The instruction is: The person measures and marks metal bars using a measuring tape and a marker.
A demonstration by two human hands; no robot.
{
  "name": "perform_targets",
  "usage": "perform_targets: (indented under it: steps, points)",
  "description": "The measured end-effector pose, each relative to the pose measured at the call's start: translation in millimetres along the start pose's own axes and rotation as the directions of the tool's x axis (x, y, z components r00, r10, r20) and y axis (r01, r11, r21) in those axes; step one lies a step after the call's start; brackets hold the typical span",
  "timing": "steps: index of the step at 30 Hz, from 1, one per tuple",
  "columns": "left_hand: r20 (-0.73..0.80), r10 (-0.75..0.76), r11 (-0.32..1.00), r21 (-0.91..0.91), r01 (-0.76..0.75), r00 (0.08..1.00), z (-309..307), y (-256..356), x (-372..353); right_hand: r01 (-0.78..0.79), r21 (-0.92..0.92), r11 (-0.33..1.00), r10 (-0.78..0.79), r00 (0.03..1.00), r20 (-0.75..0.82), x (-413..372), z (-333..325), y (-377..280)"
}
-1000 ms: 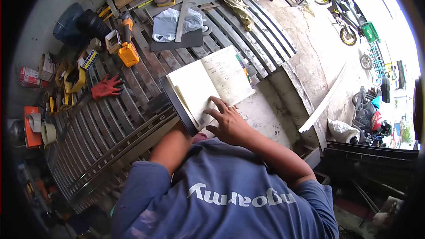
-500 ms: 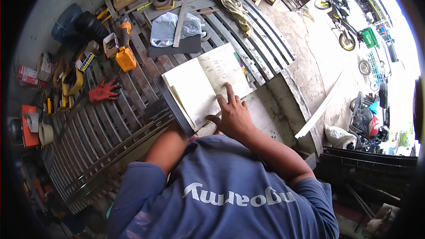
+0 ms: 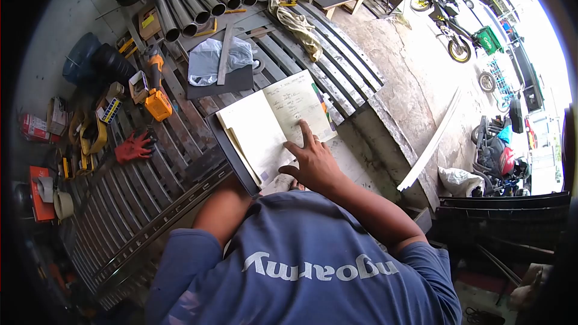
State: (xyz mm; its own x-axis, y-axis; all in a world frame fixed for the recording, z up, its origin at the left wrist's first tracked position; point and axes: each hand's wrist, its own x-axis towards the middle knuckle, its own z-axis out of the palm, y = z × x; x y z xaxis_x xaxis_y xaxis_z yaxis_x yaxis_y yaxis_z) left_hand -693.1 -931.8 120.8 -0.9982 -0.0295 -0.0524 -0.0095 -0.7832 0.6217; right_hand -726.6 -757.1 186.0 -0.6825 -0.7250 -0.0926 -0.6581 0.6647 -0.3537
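Note:
A notebook (image 3: 253, 123) with a dark cover lies open in front of my chest, handwriting on its right page and colored tabs along that page's edge. My right hand (image 3: 314, 159) rests over the right page, fingers apart, one fingertip touching near the writing. It wears a ring. My left forearm (image 3: 221, 201) runs under the notebook's lower left side. That hand supports the book from beneath, its fingers mostly hidden by the cover.
A slatted metal table (image 3: 150, 174) carries an orange power tool (image 3: 158, 102), a red glove (image 3: 133, 147), a plastic bag (image 3: 208, 60), a cloth (image 3: 298, 27) and several metal pipes (image 3: 198, 0). Motorcycles (image 3: 451, 30) stand outside at right. A long white strip (image 3: 430, 141) lies on the ground.
The view has shifted, so the table and its things appear farther left and lower. My right hand's fingertip stays on the right page, and the notebook remains open in the same hold.

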Motion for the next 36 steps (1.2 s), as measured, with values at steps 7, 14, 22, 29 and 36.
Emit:
perform_targets:
  steps: [7, 14, 22, 29, 36]
  points:
    - [0.002, -0.004, 1.0, 0.01, 0.004, 1.0, 7.1, -4.3, 3.5, 0.027, -0.055, 0.998, -0.027, 1.0, -0.004, -5.6, -2.1, 8.4]
    - [0.004, -0.007, 1.0, 0.013, 0.007, 1.0, 11.4, -10.9, 6.4, 0.013, -0.052, 0.999, -0.013, 1.0, 0.004, -9.1, -3.3, 13.5]
    - [0.004, -0.017, 1.0, 0.016, 0.017, 1.0, 12.6, -15.9, 12.3, -0.006, -0.077, 0.997, 0.007, 1.0, 0.019, -4.4, -11.5, 16.1]
    - [-0.002, -0.023, 1.0, 0.014, 0.023, 1.0, 11.9, -21.2, 17.0, -0.017, -0.101, 0.995, 0.016, 1.0, -0.017, 2.8, -19.4, 20.9]
    - [-0.001, -0.016, 1.0, 0.015, 0.016, 1.0, 13.8, -17.6, 20.1, -0.053, -0.093, 0.994, 0.055, 0.998, 0.023, 5.0, -21.0, 24.1]
